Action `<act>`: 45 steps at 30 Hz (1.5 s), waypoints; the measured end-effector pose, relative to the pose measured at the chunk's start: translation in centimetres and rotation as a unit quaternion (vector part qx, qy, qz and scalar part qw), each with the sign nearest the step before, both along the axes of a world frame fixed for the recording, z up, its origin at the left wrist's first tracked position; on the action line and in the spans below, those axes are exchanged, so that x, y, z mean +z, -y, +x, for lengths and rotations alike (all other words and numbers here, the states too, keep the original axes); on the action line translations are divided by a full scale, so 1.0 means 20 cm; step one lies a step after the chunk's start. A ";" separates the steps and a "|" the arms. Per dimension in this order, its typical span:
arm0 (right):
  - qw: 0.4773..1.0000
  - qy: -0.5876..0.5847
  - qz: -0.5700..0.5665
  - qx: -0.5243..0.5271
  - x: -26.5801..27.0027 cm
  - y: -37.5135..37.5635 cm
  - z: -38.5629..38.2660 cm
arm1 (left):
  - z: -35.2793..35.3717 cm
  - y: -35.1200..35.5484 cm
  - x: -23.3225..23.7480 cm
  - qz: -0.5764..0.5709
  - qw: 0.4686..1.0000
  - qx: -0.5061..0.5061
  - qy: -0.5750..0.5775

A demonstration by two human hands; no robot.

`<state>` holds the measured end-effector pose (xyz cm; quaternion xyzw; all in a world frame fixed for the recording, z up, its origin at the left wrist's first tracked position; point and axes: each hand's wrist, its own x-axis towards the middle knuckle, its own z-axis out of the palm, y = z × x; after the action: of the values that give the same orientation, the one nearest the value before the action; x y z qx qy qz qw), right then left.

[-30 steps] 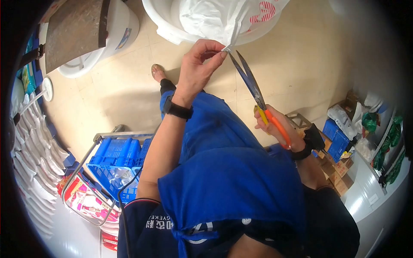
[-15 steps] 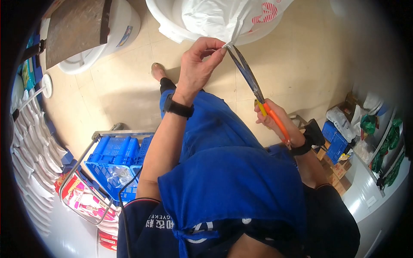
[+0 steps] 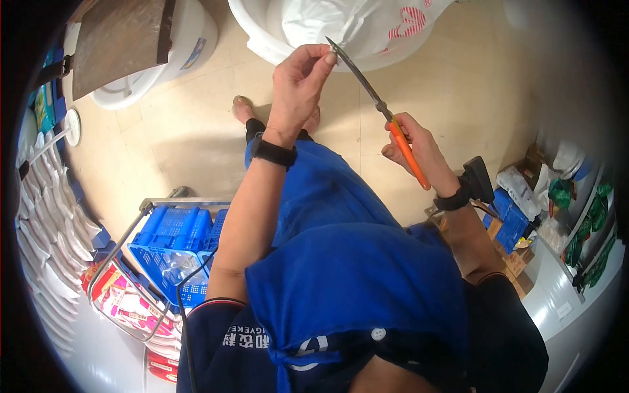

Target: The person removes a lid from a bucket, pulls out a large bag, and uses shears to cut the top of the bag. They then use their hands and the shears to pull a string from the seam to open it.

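My left hand (image 3: 301, 85) is closed in a pinch, with a small bit of white plastic showing at the fingertips. Right beside those fingertips is the tip of a long pair of scissors (image 3: 360, 77), its blades closed together. My right hand (image 3: 416, 147) holds the scissors by the orange and yellow handles. Beyond my left hand, a white plastic bag (image 3: 318, 23) with red striped print lies in a white tub (image 3: 262, 46). Whether the bit in my fingers joins the bag is hidden.
A white bucket (image 3: 134, 92) with a brown metal sheet (image 3: 118, 49) stands at upper left. Blue crates (image 3: 157, 262) sit on a metal-framed cart (image 3: 105, 262) at lower left, near stacked white bags (image 3: 49, 223). At right are cartons (image 3: 514, 262) and a blue basket (image 3: 508, 226).
The scissor blades have gone from slightly apart to closed. Both hands have moved up a little, and the stretched strip of bag no longer shows between the blades.
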<state>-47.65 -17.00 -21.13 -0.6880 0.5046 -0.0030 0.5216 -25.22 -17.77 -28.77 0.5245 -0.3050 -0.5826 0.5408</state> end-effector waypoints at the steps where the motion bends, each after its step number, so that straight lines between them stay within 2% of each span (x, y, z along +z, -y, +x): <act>1: 0.997 0.055 0.052 -0.032 -0.01 0.00 0.02 | 0.01 0.01 -0.01 -0.007 1.000 0.013 -0.002; 3: 0.969 0.161 0.158 -0.096 -0.03 -0.01 0.06 | 0.03 0.02 -0.02 -0.007 1.000 0.025 0.006; 5: 0.987 0.087 0.124 -0.047 -0.05 0.00 0.06 | 0.04 0.03 -0.01 0.004 0.999 0.024 0.030; 6: 0.993 0.051 0.105 -0.023 -0.06 0.01 0.06 | 0.03 0.02 -0.01 -0.009 0.997 -0.013 0.077; 7: 0.969 0.122 0.148 -0.158 -0.06 0.04 0.09 | 0.02 0.00 -0.01 -0.023 0.991 -0.049 0.123; 8: 0.920 0.189 0.187 -0.289 -0.03 0.10 0.15 | -0.02 -0.03 -0.02 -0.036 0.981 -0.086 0.169; 9: 0.847 0.251 0.223 -0.413 0.00 0.16 0.20 | -0.10 -0.09 -0.02 0.043 0.986 -0.136 0.087; 11: 0.910 0.331 0.054 -0.241 0.12 0.32 0.22 | -0.14 -0.14 -0.12 0.020 0.998 -0.054 0.025; 13: 0.944 0.280 0.028 -0.174 0.24 0.39 0.16 | -0.07 -0.10 -0.07 0.030 0.999 -0.033 0.003; 14: 0.957 0.255 0.016 -0.135 0.28 0.41 0.14 | -0.02 -0.07 -0.03 0.089 0.994 -0.055 -0.025; 17: 0.935 0.219 0.085 -0.264 0.22 0.28 0.07 | 0.04 -0.04 0.04 0.051 0.993 -0.110 0.011; 18: 0.916 0.200 0.129 -0.322 0.21 0.23 0.09 | 0.04 -0.04 0.04 0.048 0.992 -0.116 -0.014; 21: 0.888 0.261 0.199 -0.323 0.12 0.13 0.09 | 0.00 -0.06 0.05 0.047 0.994 -0.091 -0.034; 24: 0.891 0.266 0.213 -0.299 0.07 0.13 0.14 | -0.01 -0.06 0.01 0.032 0.994 -0.086 -0.063; 28: 0.921 0.232 0.145 -0.276 0.00 0.18 0.21 | -0.03 -0.07 0.02 0.030 0.991 -0.080 -0.099; 33: 0.918 0.231 0.136 -0.293 -0.01 0.17 0.29 | -0.04 -0.05 0.03 0.037 0.990 -0.092 -0.105; 36: 0.914 0.224 0.150 -0.303 -0.02 0.17 0.29 | -0.05 -0.05 0.00 0.023 0.991 -0.123 -0.056; 39: 0.920 0.194 0.159 -0.302 -0.05 0.19 0.27 | -0.05 -0.02 0.02 -0.080 0.981 -0.147 0.102; 42: 0.917 0.189 0.175 -0.303 -0.09 0.20 0.26 | -0.05 -0.01 0.02 -0.093 0.961 -0.195 0.174; 45: 0.890 0.236 0.210 -0.329 -0.14 0.19 0.24 | -0.06 0.00 0.04 0.019 0.976 -0.186 0.115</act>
<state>-42.82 -20.83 -23.85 -0.3363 0.5530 -0.2307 0.7266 -26.41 -17.69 -27.97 0.5325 -0.4458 -0.6146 0.3742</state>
